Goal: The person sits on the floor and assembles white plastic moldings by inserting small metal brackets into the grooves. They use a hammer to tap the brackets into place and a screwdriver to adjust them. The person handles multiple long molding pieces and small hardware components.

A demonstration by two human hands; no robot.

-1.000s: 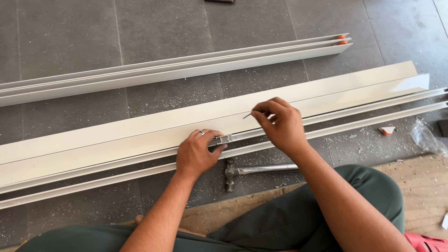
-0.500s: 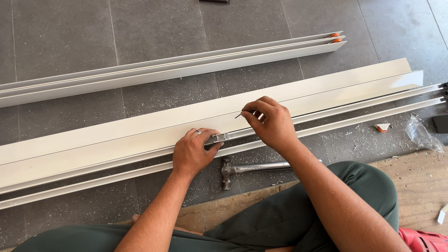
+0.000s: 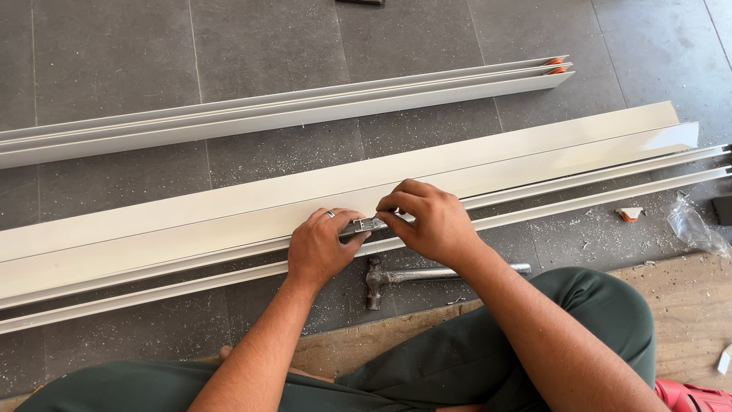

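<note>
The floor (image 3: 114,61) is dark grey tile, dusted with pale shavings. Directly on it lie long white profiles (image 3: 191,229), a second white bundle (image 3: 267,114) farther off, a hammer (image 3: 427,275), crumpled clear plastic (image 3: 690,226), and a wooden board (image 3: 686,305) at the near edge.

Bare forearms, dark green trousers (image 3: 488,358), a ring (image 3: 330,214) (silver-coloured) on the left hand (image 3: 320,248).

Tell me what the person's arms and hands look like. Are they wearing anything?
Both arms are bare, with no sleeves in view and no gloves. The left hand wears a thin silvery ring on one of its fingers. The right hand shows no ring or watch. Lower down are dark green trousers.
</note>
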